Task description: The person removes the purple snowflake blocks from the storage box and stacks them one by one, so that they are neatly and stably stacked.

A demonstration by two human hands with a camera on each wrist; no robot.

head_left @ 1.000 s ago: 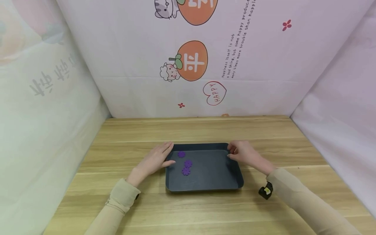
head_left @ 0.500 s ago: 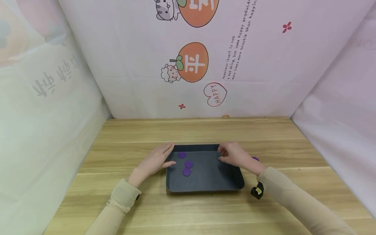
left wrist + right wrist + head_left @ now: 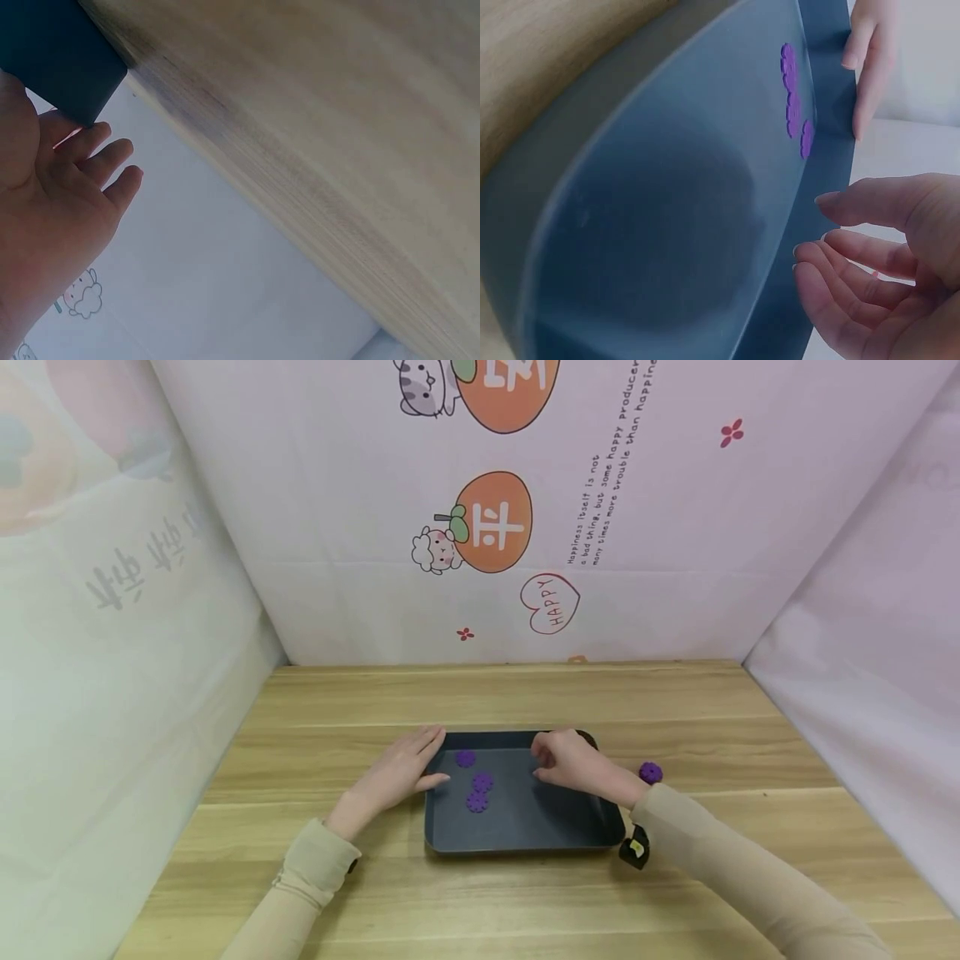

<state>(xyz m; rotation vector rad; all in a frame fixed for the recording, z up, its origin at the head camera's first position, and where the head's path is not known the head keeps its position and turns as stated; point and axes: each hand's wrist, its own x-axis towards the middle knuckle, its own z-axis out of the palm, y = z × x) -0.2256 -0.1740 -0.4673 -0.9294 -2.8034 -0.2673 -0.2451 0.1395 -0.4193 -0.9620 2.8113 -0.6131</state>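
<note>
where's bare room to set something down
Bare table shows between the tray and the back cloth, and nearer, between left sleeve and right sleeve. Inside the tray, the near right floor is free. Crowded: the tray's left, with three purple discs and left grip; its far right, with the right grip and, outside, a purple piece.

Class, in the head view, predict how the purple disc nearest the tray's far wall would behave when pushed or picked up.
The purple disc would probably slide rather than roll, since it lies flat in the tray. Being small and thin, it is likely light but perhaps awkward to lift. Its lobed edge may offer some grip.
</note>
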